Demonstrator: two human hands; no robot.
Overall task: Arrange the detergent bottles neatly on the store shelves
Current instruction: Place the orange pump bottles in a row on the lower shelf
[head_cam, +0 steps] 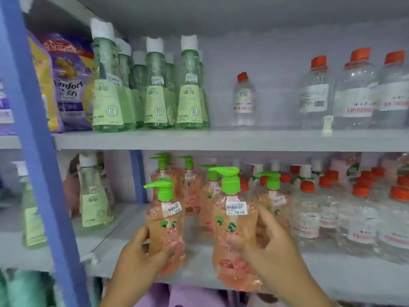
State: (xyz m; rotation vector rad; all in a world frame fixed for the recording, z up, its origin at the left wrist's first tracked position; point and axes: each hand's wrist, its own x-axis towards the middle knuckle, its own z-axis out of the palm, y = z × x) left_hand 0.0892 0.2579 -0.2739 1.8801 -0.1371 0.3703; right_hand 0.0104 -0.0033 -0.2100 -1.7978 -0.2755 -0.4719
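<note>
Holding two orange clear-plastic pump bottles at near edge of lower shelf (pixel 199 258): left hand (pixel 141 258) grips left bottle (pixel 166 227), right hand (pixel 272 247) grips right bottle (pixel 234 238). Step judged: placement. Next: set upright, aligned with row behind.

We are seeing soft, even, rather dim light with faint shadows under the shelves (pixel 221 140); everything is looking smeared, and the wide lens is bending the blue upright (pixel 39 151).
</note>
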